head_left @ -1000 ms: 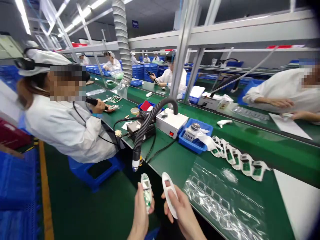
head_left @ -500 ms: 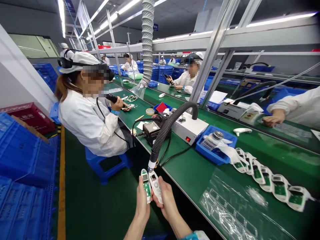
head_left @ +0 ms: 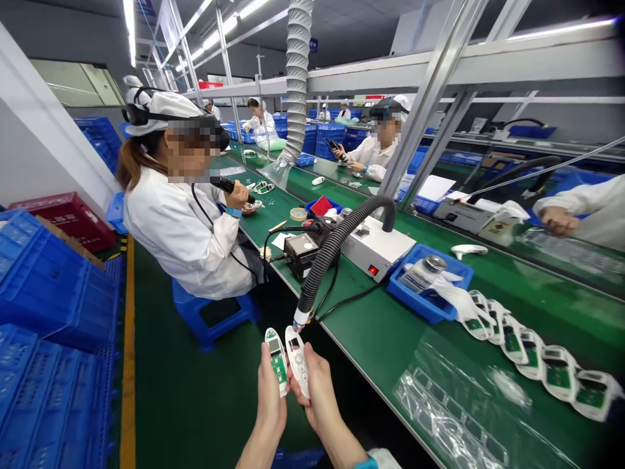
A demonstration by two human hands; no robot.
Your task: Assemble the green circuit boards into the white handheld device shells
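Upright in my left hand (head_left: 269, 394) is a white housing half with a green circuit board (head_left: 276, 362) and a small grey screen. My right hand (head_left: 317, 384) grips a white front cover (head_left: 297, 362) with a dark window and round buttons. The two parts stand side by side, nearly parallel, with a narrow gap between their upper ends. Just above the cover's top hangs the nozzle (head_left: 301, 319) of a black corrugated hose (head_left: 336, 244). Whether the nozzle touches the cover, I cannot tell.
On the green bench (head_left: 361, 339) stand a white box with a red switch (head_left: 378, 251) and a blue tray (head_left: 430, 306). Several open housings (head_left: 556, 374) lie in a row at right beside clear plastic sheets (head_left: 449, 417). A co-worker (head_left: 176, 221) sits at left near stacked blue crates (head_left: 43, 293).
The two parts have come slightly apart at the top, the circuit-board half moving left. The whole view has shifted a little.
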